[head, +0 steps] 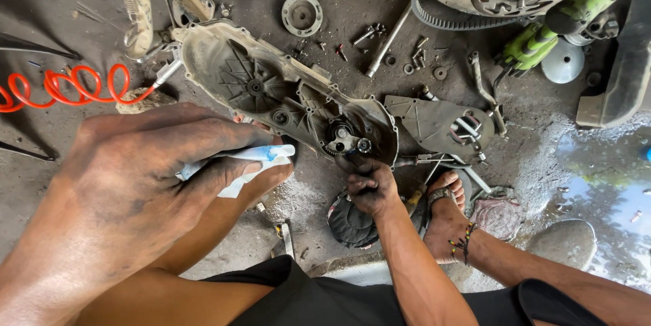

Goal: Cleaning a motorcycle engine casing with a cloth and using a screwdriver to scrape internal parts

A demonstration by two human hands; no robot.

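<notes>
My left hand (146, 177) is raised close to the camera, greasy, holding a small white and blue packet (261, 158) between thumb and fingers. My right hand (369, 187) is lower, fist closed around something dark at the near end of a grey engine crankcase cover (271, 85) that lies open side up on the dirty floor. Small gears and a shaft (349, 141) sit in the cover just above my right hand. What exactly the right hand grips is hidden by its fingers.
An orange coiled air hose (64, 88) runs in from the left. A smaller grey cover (434, 122), loose bolts (413, 58), a round metal part (302, 14), a drive belt (447, 21) and a green power tool (563, 24) lie beyond. My sandalled foot (447, 214) rests at the right beside a rag (498, 217).
</notes>
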